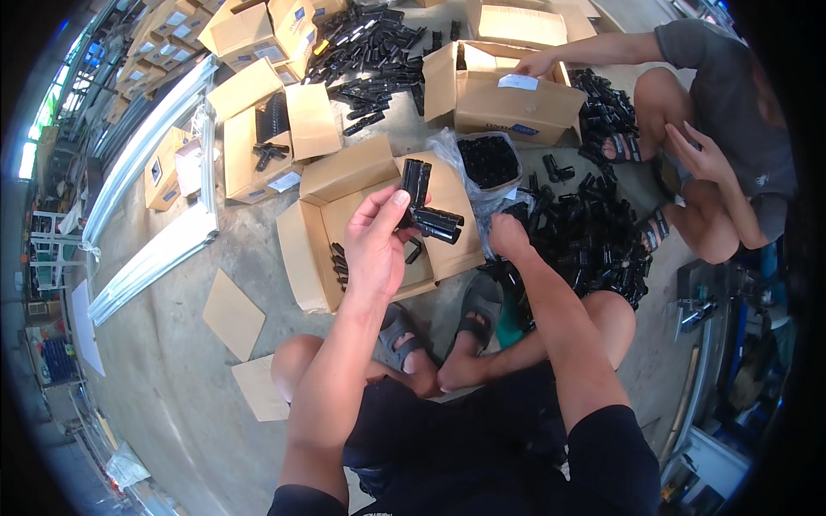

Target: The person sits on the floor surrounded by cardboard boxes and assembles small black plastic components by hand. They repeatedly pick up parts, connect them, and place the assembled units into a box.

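Left hand clamps bundle of black plastic tube connectors above open cardboard box. Right hand buried in connector pile (closure unclear). Risk: loose stack slips from fingertips.

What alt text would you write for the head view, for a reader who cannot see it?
Seen from above, a seated person's left hand holds black plastic fittings over an open box, while the right hand reaches into a pile of fittings on the floor. Another person sits nearby, one hand on another box.
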Demonstrator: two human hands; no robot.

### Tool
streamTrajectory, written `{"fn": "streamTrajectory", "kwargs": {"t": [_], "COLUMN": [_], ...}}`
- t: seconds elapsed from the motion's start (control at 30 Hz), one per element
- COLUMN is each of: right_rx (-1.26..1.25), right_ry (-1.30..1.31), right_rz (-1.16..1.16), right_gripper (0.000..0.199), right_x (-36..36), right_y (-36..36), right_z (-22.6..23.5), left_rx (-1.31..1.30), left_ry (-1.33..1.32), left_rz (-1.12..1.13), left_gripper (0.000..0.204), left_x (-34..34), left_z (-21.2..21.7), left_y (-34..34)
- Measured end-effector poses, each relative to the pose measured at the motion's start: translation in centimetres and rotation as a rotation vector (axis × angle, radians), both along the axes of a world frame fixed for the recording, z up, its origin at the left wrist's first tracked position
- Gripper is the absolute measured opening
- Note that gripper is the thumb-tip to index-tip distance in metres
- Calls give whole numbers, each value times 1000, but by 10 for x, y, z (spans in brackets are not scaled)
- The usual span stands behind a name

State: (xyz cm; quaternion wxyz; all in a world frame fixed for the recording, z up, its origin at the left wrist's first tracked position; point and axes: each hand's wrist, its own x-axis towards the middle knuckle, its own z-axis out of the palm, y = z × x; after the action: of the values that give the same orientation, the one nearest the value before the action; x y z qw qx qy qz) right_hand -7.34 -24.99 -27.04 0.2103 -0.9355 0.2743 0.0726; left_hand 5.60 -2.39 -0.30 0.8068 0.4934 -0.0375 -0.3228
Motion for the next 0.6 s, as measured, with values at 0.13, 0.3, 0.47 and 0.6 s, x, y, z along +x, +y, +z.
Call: {"fn": "streamTrajectory", "kwargs": {"t": [0.13, 0.3, 0.47, 0.6], "right_rx": [126, 3, -110, -115], "right_ry": [-97, 35, 66, 132], "right_rz": [-67, -52, 126, 152], "right_gripper": [17, 17, 18, 21], "right_x": [18, -7, -27, -17], "right_y": [-3, -31, -13, 5], "right_z": [23, 8, -23, -42], "left_rx": [-26, -59, -22, -14], "left_ry": [-1, -23, -23, -16], "left_rz": [58, 82, 64, 73], "left_gripper": [22, 20, 22, 21], "left_x": [0, -6, -13, -13], "left_z": [-5, 5, 7, 7], "left_y": [-2, -2, 7, 9]}}
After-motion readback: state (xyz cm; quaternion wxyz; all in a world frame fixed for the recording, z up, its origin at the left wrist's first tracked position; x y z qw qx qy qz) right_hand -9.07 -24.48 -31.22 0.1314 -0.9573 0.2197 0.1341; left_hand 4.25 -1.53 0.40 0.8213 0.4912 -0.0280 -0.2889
